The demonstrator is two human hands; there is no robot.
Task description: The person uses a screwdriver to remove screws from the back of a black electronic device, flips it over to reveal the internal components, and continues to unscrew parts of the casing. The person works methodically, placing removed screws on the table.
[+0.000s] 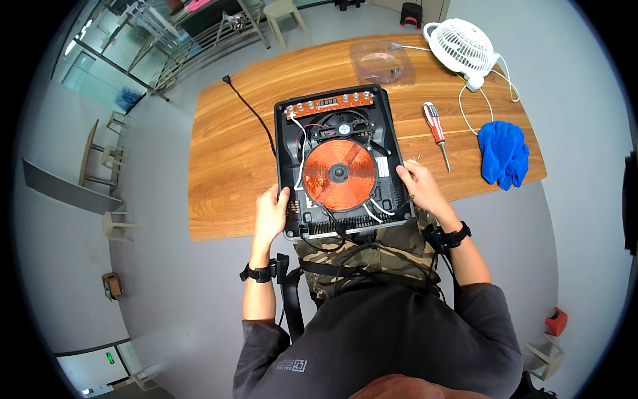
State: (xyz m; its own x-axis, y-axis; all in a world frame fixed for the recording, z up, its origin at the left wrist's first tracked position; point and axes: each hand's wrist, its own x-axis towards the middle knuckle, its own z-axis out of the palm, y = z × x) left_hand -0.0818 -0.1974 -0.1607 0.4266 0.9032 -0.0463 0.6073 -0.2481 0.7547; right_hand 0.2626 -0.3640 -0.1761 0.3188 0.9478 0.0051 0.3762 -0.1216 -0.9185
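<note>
Nearest the camera is the person's dark shirt (399,332), and camouflage trousers (399,256) show just below the near end of the opened cooker (341,154). The left hand (271,211) pinches the cooker's left rim, thumb on top, the other fingers mostly hidden; the right hand (423,189) grips the opposite rim in much the same way. Whether they carry the cooker's weight or only steady it cannot be told.

The cooker is at the near edge of the wooden tabletop (229,173), between the hands. Inside it are a copper coil (345,185), a small black fan (344,129) beyond that, and an orange circuit board (330,105) along the far end. Off the cooker's left side trails a cord with a black plug (226,79). To its right lies a red-and-white screwdriver (435,130), untouched, and farther out a blue cloth (503,154). Past its far right corner are a clear plastic tray (372,52) and a white desk fan (460,48).

The step in hand looks like holding or positioning the uncovered cooker. The next move probably calls for an even, level grip from both hands, with fingers clear of the coil and wires.
</note>
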